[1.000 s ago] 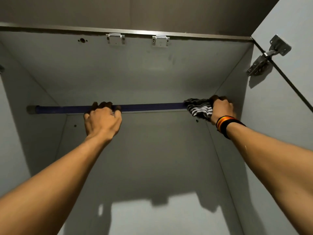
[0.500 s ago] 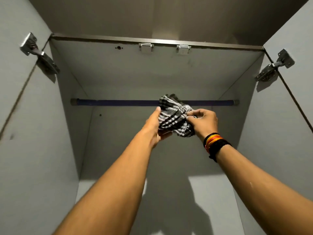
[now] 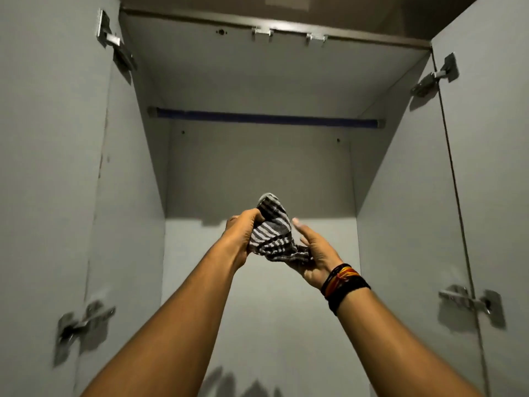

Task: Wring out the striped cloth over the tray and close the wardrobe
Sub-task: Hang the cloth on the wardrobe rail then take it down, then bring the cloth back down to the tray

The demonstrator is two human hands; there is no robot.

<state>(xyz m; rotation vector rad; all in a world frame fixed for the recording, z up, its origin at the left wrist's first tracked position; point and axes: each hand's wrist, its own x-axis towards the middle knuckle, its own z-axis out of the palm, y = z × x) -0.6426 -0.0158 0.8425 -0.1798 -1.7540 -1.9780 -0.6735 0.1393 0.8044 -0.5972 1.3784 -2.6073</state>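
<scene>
Striped cloth [image 3: 272, 233] sits bunched at frame centre, left hand [image 3: 243, 239] in a closed grip on it, right hand [image 3: 312, 253] cupping its lower end, fingers partly open. No tray shows; wringing here would likely drip into the wardrobe [image 3: 257, 173], both doors open.
</scene>
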